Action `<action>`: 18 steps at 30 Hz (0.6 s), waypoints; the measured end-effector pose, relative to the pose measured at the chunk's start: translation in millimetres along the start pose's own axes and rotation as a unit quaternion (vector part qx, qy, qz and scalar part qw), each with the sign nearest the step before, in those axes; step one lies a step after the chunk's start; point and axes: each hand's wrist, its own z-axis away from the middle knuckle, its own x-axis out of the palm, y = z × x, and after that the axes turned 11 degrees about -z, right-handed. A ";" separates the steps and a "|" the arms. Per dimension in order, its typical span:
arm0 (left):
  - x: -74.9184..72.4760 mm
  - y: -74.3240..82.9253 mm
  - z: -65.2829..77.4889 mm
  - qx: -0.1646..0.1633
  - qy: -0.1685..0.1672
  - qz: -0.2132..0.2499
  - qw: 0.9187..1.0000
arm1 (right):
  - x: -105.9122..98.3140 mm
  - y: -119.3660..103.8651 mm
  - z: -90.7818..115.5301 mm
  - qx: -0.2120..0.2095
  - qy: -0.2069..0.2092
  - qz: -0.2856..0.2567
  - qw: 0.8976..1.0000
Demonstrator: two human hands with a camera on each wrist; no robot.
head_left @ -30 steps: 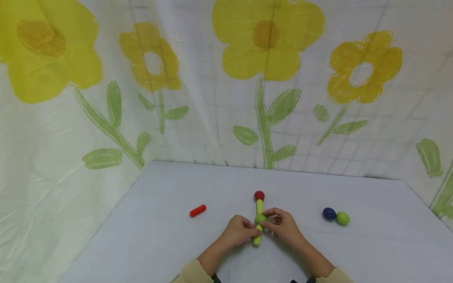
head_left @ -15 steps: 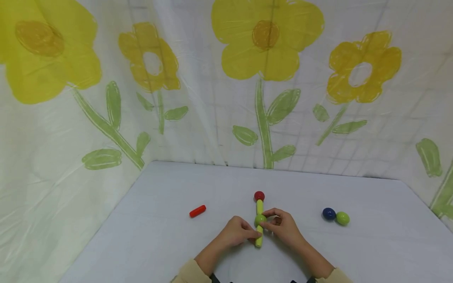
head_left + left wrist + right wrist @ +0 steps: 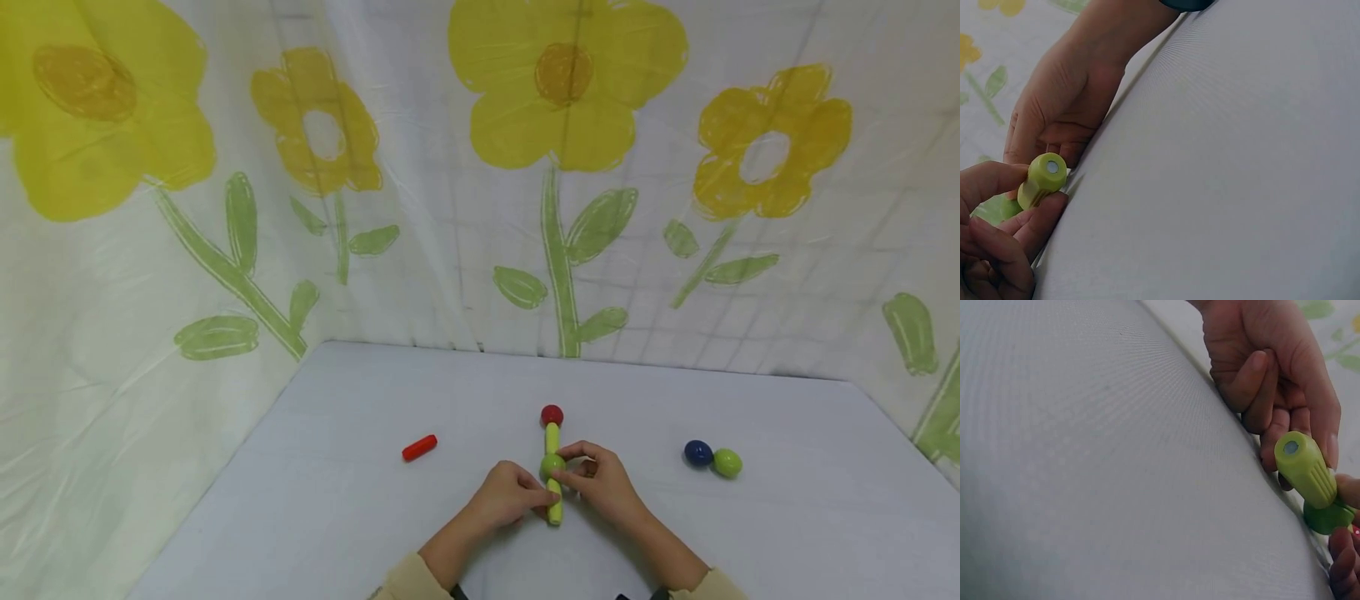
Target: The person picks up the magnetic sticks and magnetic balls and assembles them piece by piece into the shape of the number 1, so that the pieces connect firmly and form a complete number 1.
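In the head view, a short yellow-green rod (image 3: 555, 512) is pinched between the thumb and fingers of my left hand (image 3: 506, 493). A green ball (image 3: 552, 467), pinched by my right hand (image 3: 606, 482), sits at this rod's far end. Beyond it a second yellow-green rod (image 3: 552, 437) leads to a red ball (image 3: 552, 415), all in nearly one line. The near rod (image 3: 1047, 167) shows a silvery disc in its free end in the left wrist view. Seen from the right wrist, the rod (image 3: 1305, 470) meets the green ball (image 3: 1325, 517); whether they touch fully is partly hidden by fingers.
A red rod (image 3: 419, 447) lies to the left on the white table (image 3: 337, 517). On the right, a dark blue ball (image 3: 698, 453) and a lighter green ball (image 3: 727, 462) lie side by side. Behind the table hangs a flower-printed curtain (image 3: 420, 250).
The near rod's free end has swung right, so the rod stands straighter below the green ball. My left hand has shifted slightly with it; my right hand stays in place.
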 end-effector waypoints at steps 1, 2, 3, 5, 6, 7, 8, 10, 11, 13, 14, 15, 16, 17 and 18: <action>0.3 -0.3 -0.5 0.000 -0.001 -0.001 1.000 | -0.2 -0.2 0.1 -0.001 0.000 -0.001 1.000; 0.6 -0.8 -1.2 -0.001 -0.002 -0.001 1.000 | -0.2 -0.2 0.1 -0.002 -0.001 -0.001 1.000; 0.7 -1.2 -1.7 -0.003 -0.002 -0.003 1.000 | -0.2 -0.1 0.1 -0.003 -0.001 0.000 1.000; 1.1 -2.1 -2.8 -0.006 -0.005 -0.005 1.000 | -0.2 0.0 0.2 -0.005 -0.002 -0.001 1.000; 1.2 -2.6 -3.3 -0.007 -0.006 -0.006 1.000 | -0.2 0.1 0.2 -0.005 -0.003 -0.001 1.000; 1.2 -2.8 -3.6 -0.008 -0.006 -0.006 1.000 | -0.2 0.2 0.2 -0.005 -0.003 -0.001 1.000; 1.3 -3.2 -3.9 -0.010 -0.007 -0.006 1.000 | -0.2 0.3 0.2 -0.006 -0.004 -0.001 1.000; 1.2 -3.6 -4.0 -0.012 -0.008 -0.005 1.000 | -0.5 0.4 0.1 -0.008 -0.007 0.000 1.000; 1.1 -3.7 -4.0 -0.012 -0.009 -0.004 1.000 | -0.6 0.5 0.1 -0.009 -0.009 0.001 1.000; 1.0 -3.7 -3.8 -0.014 -0.010 -0.004 1.000 | -0.8 0.3 0.0 -0.012 -0.011 0.002 1.000; 1.0 -3.7 -3.8 -0.014 -0.011 -0.003 1.000 | -0.9 0.3 0.0 -0.013 -0.012 0.002 1.000; 0.9 -3.5 -3.7 -0.014 -0.011 -0.003 1.000 | -1.0 0.1 -0.2 -0.014 -0.014 0.002 1.000; 0.9 -3.3 -3.5 -0.014 -0.012 -0.002 1.000 | -1.1 0.0 -0.2 -0.015 -0.015 0.003 1.000; 0.9 -3.1 -3.4 -0.015 -0.012 -0.002 1.000 | -1.1 -0.1 -0.2 -0.016 -0.015 0.003 1.000; 0.9 -3.0 -3.4 -0.014 -0.012 -0.001 1.000 | -1.2 -0.2 -0.2 -0.017 -0.015 0.002 1.000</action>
